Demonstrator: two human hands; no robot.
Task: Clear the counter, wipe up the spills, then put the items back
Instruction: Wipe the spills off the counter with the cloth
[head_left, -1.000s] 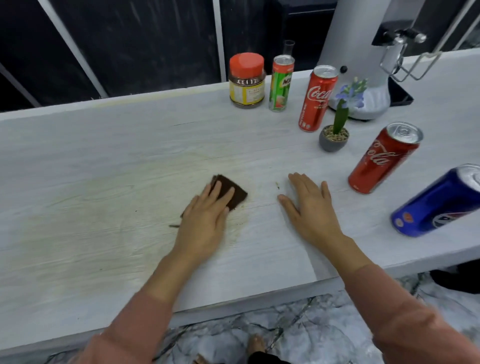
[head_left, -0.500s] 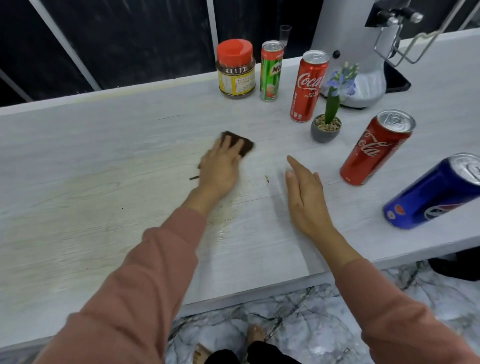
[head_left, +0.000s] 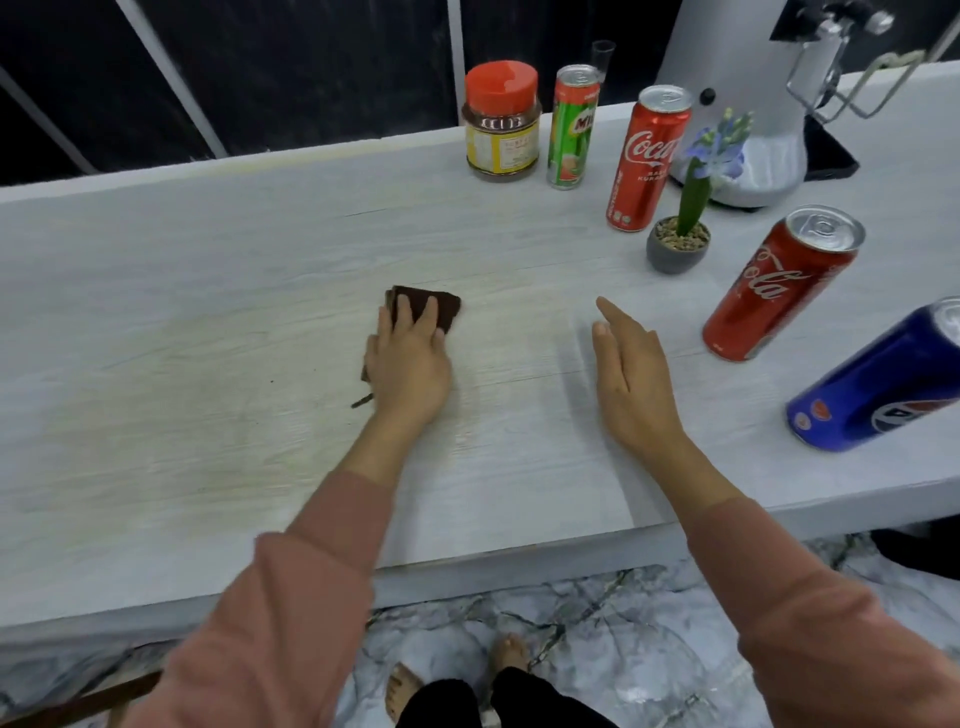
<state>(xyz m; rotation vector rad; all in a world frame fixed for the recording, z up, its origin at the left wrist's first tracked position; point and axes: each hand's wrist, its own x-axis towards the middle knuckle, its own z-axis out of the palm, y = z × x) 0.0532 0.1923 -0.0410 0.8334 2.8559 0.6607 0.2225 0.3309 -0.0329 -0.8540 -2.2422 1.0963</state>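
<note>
Left grip (head_left: 410, 364), fingers straight and flat, presses the brown cloth (head_left: 447, 309) onto the mid-desk (head_left: 208, 312). Right grip (head_left: 631, 379), fingers straight and together, holds nothing. A pot (head_left: 677, 254) holds pebbles and a plant.

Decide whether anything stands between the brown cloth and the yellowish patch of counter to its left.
Nothing visible does: the left hand presses the cloth on bare counter; only a small dark scrap lies beside the wrist.

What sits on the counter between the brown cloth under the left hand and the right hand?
Nothing. In the head view, the stretch of counter between the brown cloth, pressed by the left hand, and the right hand is bare.
</note>
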